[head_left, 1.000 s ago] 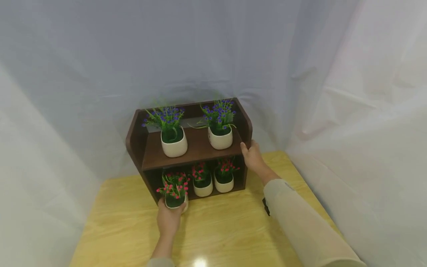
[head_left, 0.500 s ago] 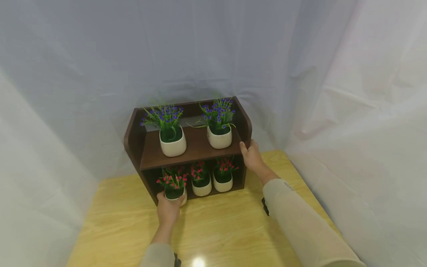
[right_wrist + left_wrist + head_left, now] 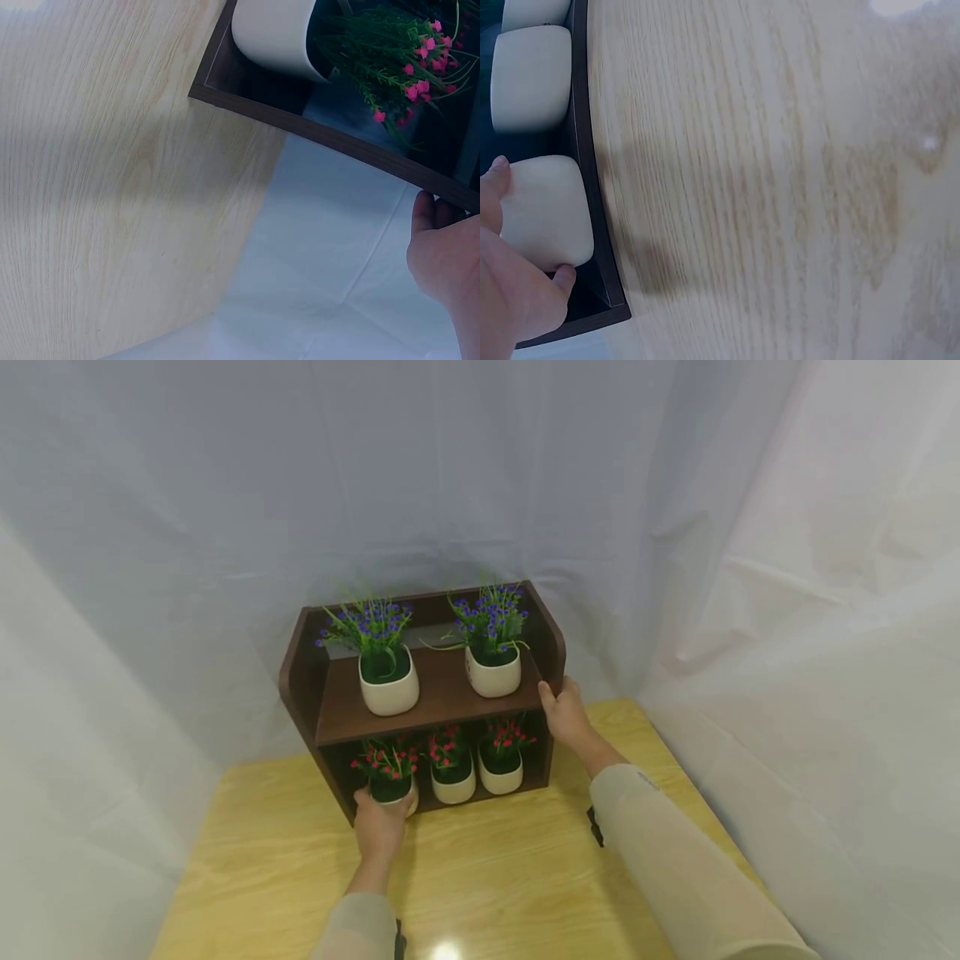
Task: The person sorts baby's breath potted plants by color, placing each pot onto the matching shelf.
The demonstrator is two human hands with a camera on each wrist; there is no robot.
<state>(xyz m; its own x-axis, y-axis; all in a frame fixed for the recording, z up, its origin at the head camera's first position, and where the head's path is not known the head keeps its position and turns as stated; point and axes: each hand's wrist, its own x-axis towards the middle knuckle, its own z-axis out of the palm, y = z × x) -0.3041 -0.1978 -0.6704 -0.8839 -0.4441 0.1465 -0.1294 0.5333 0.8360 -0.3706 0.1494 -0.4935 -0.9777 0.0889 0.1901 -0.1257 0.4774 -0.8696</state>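
Observation:
A dark brown two-level wooden shelf (image 3: pixel 438 697) stands at the back of a yellow wooden table (image 3: pixel 487 868). My left hand (image 3: pixel 378 827) grips a cream pot of pink flowers (image 3: pixel 390 777) at the left of the lower level; the left wrist view shows my fingers (image 3: pixel 499 176) curled round the same pot (image 3: pixel 547 210). Two more pink-flower pots (image 3: pixel 453 772) (image 3: pixel 502 760) stand beside it. My right hand (image 3: pixel 567 714) holds the shelf's right side panel, also visible as my right hand (image 3: pixel 446 255) on the panel's edge (image 3: pixel 337 139). Two blue-flower pots (image 3: pixel 390 677) (image 3: pixel 493 664) sit on the upper level.
Pale cloth sheets (image 3: pixel 787 610) hang close behind and on both sides of the table. The table's front half lies bare between my two sleeved forearms (image 3: pixel 675 860). A light glare (image 3: pixel 447 950) shows near the front edge.
My left hand has pushed the pink-flower pot back from the table's surface in under the lower level at the left. My right hand has stayed on the side panel.

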